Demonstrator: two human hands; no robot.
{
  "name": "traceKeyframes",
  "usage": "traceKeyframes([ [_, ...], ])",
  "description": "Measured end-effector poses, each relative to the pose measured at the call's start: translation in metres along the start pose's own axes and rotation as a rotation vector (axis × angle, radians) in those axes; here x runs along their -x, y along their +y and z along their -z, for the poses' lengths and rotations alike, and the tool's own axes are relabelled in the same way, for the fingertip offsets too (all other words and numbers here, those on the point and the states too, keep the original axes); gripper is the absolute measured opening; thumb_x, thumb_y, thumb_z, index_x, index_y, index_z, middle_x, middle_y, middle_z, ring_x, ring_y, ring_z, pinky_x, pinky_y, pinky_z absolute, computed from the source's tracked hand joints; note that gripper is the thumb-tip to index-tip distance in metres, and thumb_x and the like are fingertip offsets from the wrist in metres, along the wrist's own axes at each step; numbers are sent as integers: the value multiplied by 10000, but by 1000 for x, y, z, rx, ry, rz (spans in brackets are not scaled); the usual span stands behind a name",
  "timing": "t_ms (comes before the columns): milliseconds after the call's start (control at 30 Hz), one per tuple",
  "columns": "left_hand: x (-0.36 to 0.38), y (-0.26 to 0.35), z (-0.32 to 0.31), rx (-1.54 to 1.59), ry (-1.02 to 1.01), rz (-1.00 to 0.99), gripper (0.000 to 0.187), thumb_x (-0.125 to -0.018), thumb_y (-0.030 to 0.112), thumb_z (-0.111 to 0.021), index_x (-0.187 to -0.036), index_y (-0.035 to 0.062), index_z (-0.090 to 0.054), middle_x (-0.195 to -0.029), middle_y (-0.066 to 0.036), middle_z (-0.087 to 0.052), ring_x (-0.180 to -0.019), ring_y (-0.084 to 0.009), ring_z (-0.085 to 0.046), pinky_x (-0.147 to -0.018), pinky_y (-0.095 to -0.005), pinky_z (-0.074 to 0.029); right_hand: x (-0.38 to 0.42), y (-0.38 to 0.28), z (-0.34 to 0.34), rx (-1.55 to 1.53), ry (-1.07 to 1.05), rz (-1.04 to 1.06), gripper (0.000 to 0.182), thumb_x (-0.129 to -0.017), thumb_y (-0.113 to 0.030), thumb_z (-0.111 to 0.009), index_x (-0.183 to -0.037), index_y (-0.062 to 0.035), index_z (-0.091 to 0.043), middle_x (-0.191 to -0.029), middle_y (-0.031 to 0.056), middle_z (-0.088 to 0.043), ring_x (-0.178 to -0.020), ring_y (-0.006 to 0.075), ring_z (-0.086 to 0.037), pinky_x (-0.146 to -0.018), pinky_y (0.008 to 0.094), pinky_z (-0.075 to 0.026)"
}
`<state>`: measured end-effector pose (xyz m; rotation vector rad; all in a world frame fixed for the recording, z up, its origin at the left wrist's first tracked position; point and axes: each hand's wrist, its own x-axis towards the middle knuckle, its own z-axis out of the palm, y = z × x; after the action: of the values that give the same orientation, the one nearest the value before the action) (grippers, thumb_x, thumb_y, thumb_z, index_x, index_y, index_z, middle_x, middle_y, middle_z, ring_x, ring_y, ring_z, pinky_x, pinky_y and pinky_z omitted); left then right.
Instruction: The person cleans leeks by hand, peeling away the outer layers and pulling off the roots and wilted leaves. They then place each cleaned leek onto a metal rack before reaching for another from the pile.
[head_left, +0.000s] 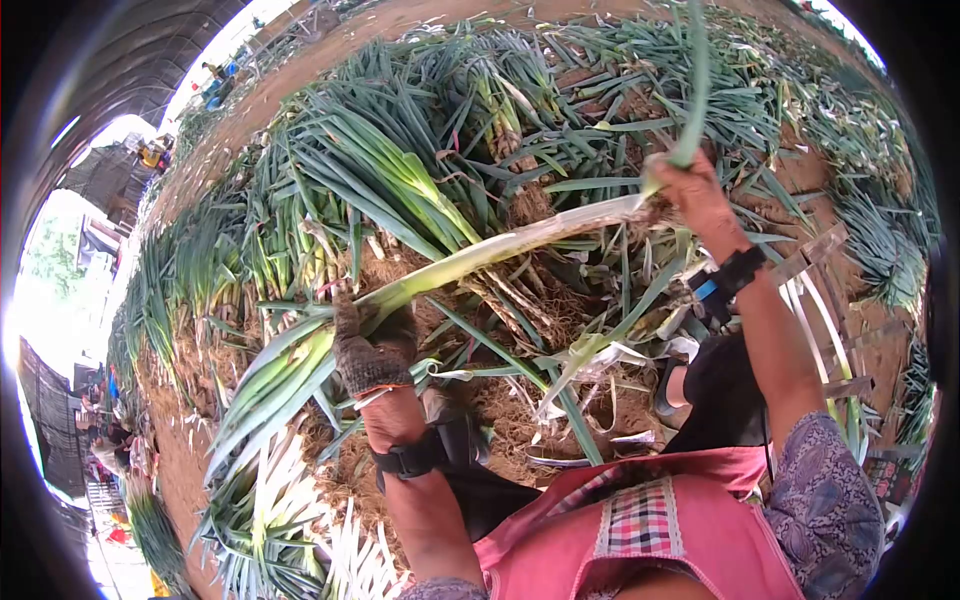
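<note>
A long leek (pixel 520 238) stretches between my hands, its pale stalk running up to the right and its green leaves (pixel 285 365) fanning out at lower left. My left hand (pixel 372 355), in a dirty knit glove, is closed round it where stalk meets leaves. My right hand (pixel 697 195), which looks bare, is closed at the root end and grips a green leaf strip (pixel 697 85) that sticks upward. The roots are partly hidden by the right fingers. Below, peeled leaves (pixel 600 355) and tangled roots lie by my feet.
Large piles of leeks (pixel 400 120) cover the ground ahead and left. Peeled white stalks (pixel 290 480) lie at lower left. A slatted wooden piece (pixel 810 250) stands at right, with pale stalks by it. Other people (pixel 155 155) appear far off at left.
</note>
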<state>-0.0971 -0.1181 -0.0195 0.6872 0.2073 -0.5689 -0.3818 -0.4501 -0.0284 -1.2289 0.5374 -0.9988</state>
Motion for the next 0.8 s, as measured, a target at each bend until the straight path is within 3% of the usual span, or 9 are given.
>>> traceKeyframes([
  [100,9,23,0,9,40,-94,393,-818,386,-602,-926,9,-584,-893,-131,-629,-756,-287,-614,-705,-428,-537,-23,19,78,68,259,131,196,-755,-123,-676,-875,-53,-538,-770,13,-560,-674,123,-541,-585,257,-430],
  [167,6,45,17,73,26,-127,295,-770,322,-677,-889,68,-587,-831,-92,-620,-791,-288,-597,-662,-465,-528,-23,21,151,599,345,3,278,-729,-174,-686,-913,-43,-523,-811,28,-553,-730,122,-539,-627,276,-442],
  [233,14,58,23,77,17,-198,309,-766,340,-680,-895,75,-588,-828,-92,-620,-780,-288,-594,-668,-470,-528,-1,5,150,704,380,-124,403,-714,-255,-689,-986,-15,-514,-876,112,-582,-815,212,-573,-698,346,-452],
  [433,22,54,30,-1,-192,-97,304,-763,297,-685,-960,91,-580,-870,-68,-618,-829,-266,-595,-730,-485,-520,-17,59,218,1589,380,-25,634,-733,-431,-646,-1132,30,-470,-1063,255,-559,-999,388,-533,-842,397,-403],
  [467,27,51,24,-2,-205,-80,289,-771,275,-680,-972,94,-578,-876,-64,-619,-836,-253,-597,-740,-482,-519,-15,41,202,1471,250,-237,702,-744,-475,-630,-1203,23,-441,-1072,235,-565,-990,368,-542,-860,375,-409],
  [567,33,35,9,-36,-226,-51,279,-793,286,-648,-980,95,-568,-886,-54,-608,-852,-233,-587,-761,-466,-509,-27,25,134,1335,210,158,647,-776,-449,-618,-1213,-3,-445,-1016,199,-594,-942,313,-570,-831,356,-430],
  [667,33,18,0,-100,-277,-38,326,-786,337,-651,-973,86,-557,-929,-50,-584,-881,-230,-564,-787,-455,-491,12,-21,-16,908,-146,186,402,-840,-308,-594,-1125,-42,-496,-892,101,-616,-814,148,-589,-686,286,-473],
  [733,49,7,-16,-74,-425,-28,292,-785,270,-664,-991,92,-559,-943,-47,-586,-901,-221,-566,-799,-458,-492,42,-24,-77,860,-480,301,325,-826,-176,-612,-1118,-76,-511,-926,55,-563,-834,158,-558,-736,300,-462],
  [800,57,1,-27,-53,-551,6,270,-784,163,-671,-1021,101,-560,-951,-43,-590,-933,-203,-566,-829,-451,-489,57,-12,-117,777,-702,566,380,-794,-230,-658,-1098,-42,-530,-942,79,-565,-815,203,-563,-721,316,-465],
])
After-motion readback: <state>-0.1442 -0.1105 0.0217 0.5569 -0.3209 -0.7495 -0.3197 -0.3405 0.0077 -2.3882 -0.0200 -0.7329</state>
